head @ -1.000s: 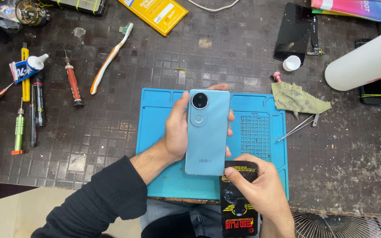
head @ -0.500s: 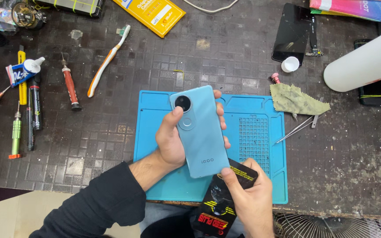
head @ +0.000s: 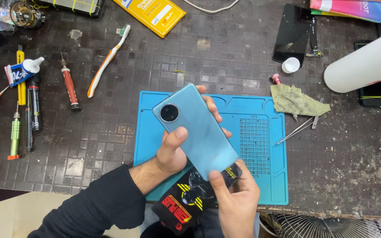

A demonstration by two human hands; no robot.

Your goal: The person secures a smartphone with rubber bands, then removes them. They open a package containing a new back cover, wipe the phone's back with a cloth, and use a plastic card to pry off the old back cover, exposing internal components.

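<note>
- Light-blue glossy phone (head: 195,128) with 1 round camera lay tilted above the blue silicone mat (head: 261,132), long axis upper-left to lower-right.
- Left hand (head: 173,150) clamped its middle.
- Right hand (head: 237,198) pinched a black printed packet (head: 186,205) under its lower end.

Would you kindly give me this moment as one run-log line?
left hand: holds blue phone back-up, tilted | right hand: grips black packet at phone's lower end | beneath: blue mat

Left hand (head: 173,152) grips blue phone (head: 195,130) (right hand (head: 237,198) touching).
</note>
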